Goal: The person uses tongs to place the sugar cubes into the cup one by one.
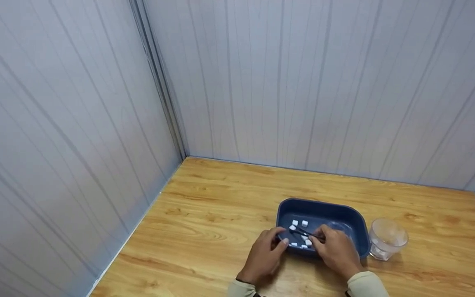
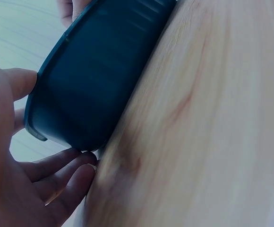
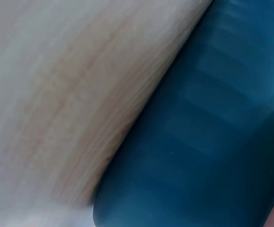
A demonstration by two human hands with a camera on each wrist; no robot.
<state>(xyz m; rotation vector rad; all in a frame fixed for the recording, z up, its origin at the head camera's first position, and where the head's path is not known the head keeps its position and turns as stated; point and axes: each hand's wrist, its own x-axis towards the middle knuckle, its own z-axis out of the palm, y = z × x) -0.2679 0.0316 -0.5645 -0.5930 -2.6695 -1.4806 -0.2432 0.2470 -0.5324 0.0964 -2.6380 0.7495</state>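
Observation:
A dark blue plastic basin stands on the wooden table with several small white cubes inside. My left hand grips its near left corner; in the left wrist view the thumb presses the rim and other fingers touch low on the basin's wall. Over the near side reaches my right hand, pinching black tweezers. Their tips point left, at a white cube; whether they clasp it I cannot tell. Mostly the basin's outer wall fills the right wrist view, with the hand nearly hidden.
A clear drinking glass stands just right of the basin, close to its wall. Pale panelled walls bound the wooden table at the back and left.

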